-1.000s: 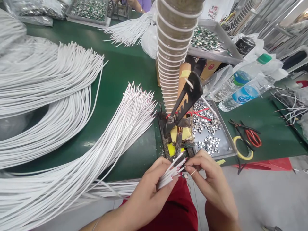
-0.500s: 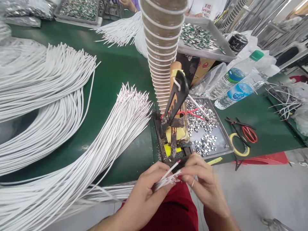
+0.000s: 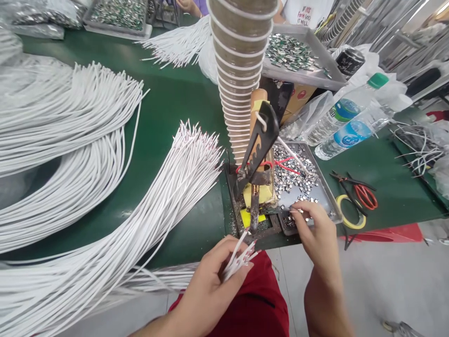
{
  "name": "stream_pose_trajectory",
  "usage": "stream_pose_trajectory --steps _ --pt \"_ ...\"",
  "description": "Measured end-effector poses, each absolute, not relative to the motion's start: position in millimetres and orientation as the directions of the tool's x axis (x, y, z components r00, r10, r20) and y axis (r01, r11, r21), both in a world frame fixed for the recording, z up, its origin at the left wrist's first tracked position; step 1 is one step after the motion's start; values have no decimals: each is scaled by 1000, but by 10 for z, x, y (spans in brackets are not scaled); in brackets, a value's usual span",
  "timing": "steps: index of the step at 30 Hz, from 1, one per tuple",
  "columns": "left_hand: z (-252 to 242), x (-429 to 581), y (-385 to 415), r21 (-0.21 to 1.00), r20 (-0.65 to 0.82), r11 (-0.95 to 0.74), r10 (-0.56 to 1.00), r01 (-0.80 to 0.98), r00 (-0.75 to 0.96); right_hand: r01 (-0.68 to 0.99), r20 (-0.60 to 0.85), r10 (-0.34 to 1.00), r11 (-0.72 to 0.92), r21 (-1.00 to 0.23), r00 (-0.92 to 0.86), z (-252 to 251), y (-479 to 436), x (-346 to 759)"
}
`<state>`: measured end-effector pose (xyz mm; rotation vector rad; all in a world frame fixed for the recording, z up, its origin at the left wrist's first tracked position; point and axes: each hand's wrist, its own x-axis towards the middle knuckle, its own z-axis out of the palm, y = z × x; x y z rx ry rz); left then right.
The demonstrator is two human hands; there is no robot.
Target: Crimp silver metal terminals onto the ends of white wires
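Observation:
My left hand is closed around a small bunch of white cables with reddish tips, the ends poking out past the thumb and fingers. Over the near edge of a grey metal tray, my right hand has its thumb and index fingertips pressed together. Whatever is between them is too small to make out. Small silver metal connectors lie heaped in that tray. Just left of the tray stands a soldering fixture with a black notched lever and yellow tape, directly ahead of my left hand.
A large bundle of white cables lies on the green table. A ribbed hose rises behind the fixture. Right of the tray are pliers, yellow tape and water bottles. People sit across the table.
My right hand has moved from the cable ends in my left hand, forward and right to the connector tray. My left hand keeps hold of the cables in nearly the same place.

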<state>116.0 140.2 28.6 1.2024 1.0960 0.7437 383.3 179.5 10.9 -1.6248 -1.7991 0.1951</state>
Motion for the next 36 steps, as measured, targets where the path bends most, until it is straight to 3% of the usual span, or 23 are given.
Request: stream_pose_trajectory --steps 5,9,13,28,36 --pt "334 1186 1442 965 -261 257 925 49 275 592 402 912 366 -718 -75 235 1558 3532" --pt "378 1203 1494 970 -235 242 948 -8 216 517 385 907 415 -749 -170 264 1457 3317" --pt "406 1213 1518 935 -301 337 917 -106 263 485 401 894 447 -752 -202 293 1454 3197" --pt "348 1222 1587 907 -361 400 900 -134 246 655 564 813 505 -563 -142 189 1402 3127" --pt "447 1235 1629 899 -360 404 901 -167 240 670 613 778 529 -521 -138 246 1450 3058"
